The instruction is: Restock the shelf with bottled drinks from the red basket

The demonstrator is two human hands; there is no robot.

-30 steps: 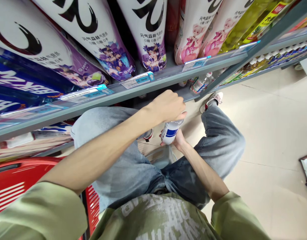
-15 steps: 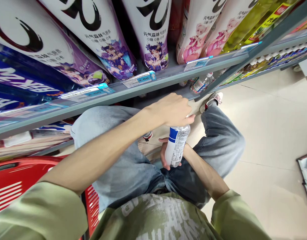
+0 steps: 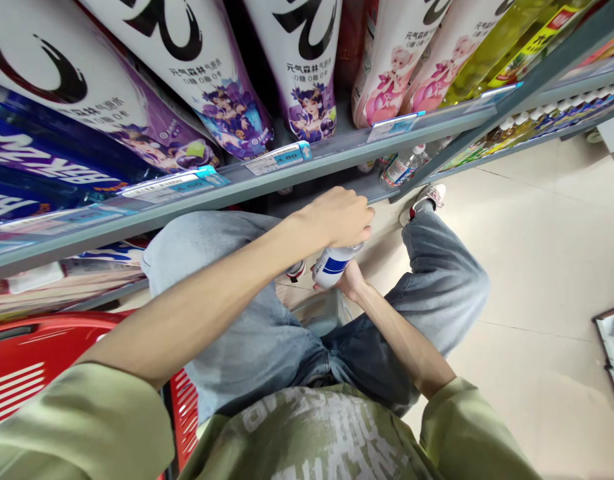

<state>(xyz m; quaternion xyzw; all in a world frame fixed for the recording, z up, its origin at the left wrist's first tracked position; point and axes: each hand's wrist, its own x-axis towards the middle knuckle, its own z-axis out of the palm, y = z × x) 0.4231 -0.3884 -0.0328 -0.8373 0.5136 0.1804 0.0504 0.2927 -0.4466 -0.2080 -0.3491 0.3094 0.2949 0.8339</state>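
Between my knees is a clear plastic bottle (image 3: 334, 264) with a white and blue label, tilted with its base toward me and to the left. My left hand (image 3: 341, 217) is closed over its top end, so the cap and neck are hidden. From the right, my right hand (image 3: 353, 280) holds the body near the base; most of its fingers are behind the bottle. A grey translucent thing like a tub (image 3: 324, 313) lies below, partly covered by my legs.
Just ahead, a grey shelf edge (image 3: 337, 152) with price tags carries white-and-purple bottles (image 3: 311, 80), pink bottles (image 3: 387, 73) and blue packs (image 3: 51, 160). Small bottles (image 3: 404, 165) stand on the lower shelf. A red basket (image 3: 51, 333) is at my left. Pale floor tiles (image 3: 541, 267) spread to the right.
The bottle has tipped, its base swinging away from me and leftward, and its blue label part now faces up. My right hand has moved forward with it; my left hand shifted slightly left.
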